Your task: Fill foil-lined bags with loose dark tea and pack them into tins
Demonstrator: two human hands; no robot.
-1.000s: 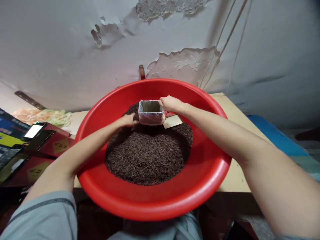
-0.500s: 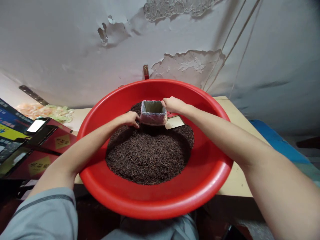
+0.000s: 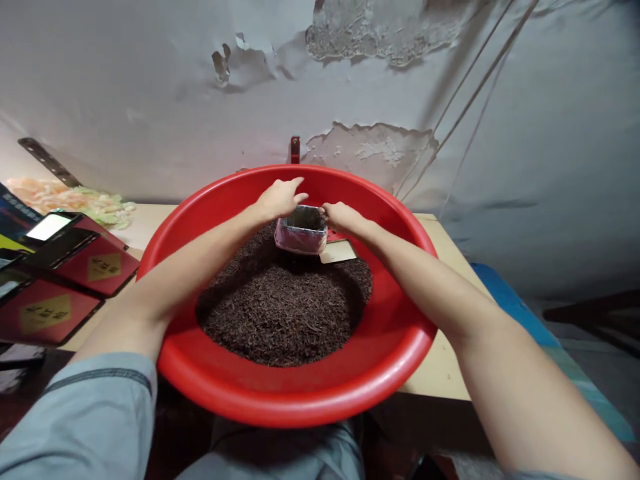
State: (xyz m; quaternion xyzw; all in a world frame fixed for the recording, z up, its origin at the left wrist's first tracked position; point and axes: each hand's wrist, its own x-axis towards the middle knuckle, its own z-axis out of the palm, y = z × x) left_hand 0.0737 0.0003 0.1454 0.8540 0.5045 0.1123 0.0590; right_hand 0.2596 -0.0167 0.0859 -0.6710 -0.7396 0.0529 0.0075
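Note:
A wide red plastic basin [image 3: 300, 400] holds a heap of dark, loose tea leaves [image 3: 280, 320]. On the far side of the heap stands a small rectangular box [image 3: 301, 241], its open top lined with a clear plastic bag. My right hand [image 3: 341, 218] is closed on the right edge of the box and its liner. Above the left rim of the box, my left hand [image 3: 281, 199] is open, with thumb and index finger stretched apart. Beside the box, under my right wrist, lies a flat cream-coloured piece [image 3: 339, 251], perhaps a lid.
Red boxes with yellow diamond labels [image 3: 45, 312] stand left of the basin on the pale wooden table [image 3: 440, 367]. Behind them lies a pile of pale wrappers [image 3: 95, 205]. The peeling wall [image 3: 175, 133] rises close behind; a blue surface [image 3: 510, 307] lies at right.
My left hand has risen from the leaves at the box's left side to above its rim, fingers now extended. My right hand keeps its hold on the box. The view has shifted slightly.

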